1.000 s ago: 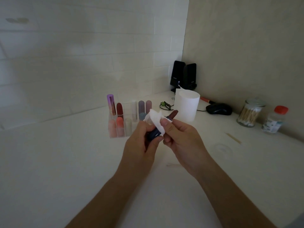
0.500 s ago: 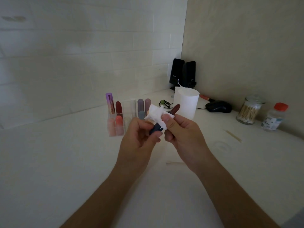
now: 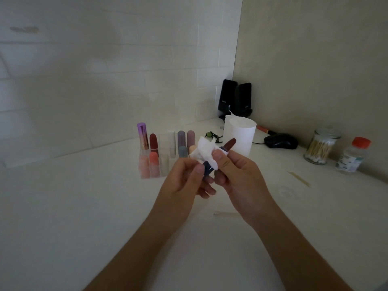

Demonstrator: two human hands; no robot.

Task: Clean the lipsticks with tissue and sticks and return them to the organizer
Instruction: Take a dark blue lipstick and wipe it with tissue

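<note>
An open lipstick with a dark blue tube and a brown-red bullet is held above the table, tilted up to the right. My left hand grips the tube's lower end. My right hand pinches a white tissue around the tube's middle, thumb on top. Behind them stands a clear organizer holding several lipsticks in purple, red, coral, pink and grey. Two wooden sticks lie on the table, one under my right wrist, another at right.
A white tissue roll stands behind my hands. A black mouse, two black speakers, a jar of cotton swabs and a red-capped bottle line the right wall. A clear round lid lies on the table.
Both hands have lifted slightly with the lipstick. The right hand's tissue has slid along the tube, and the bullet sticks out further to the right.
</note>
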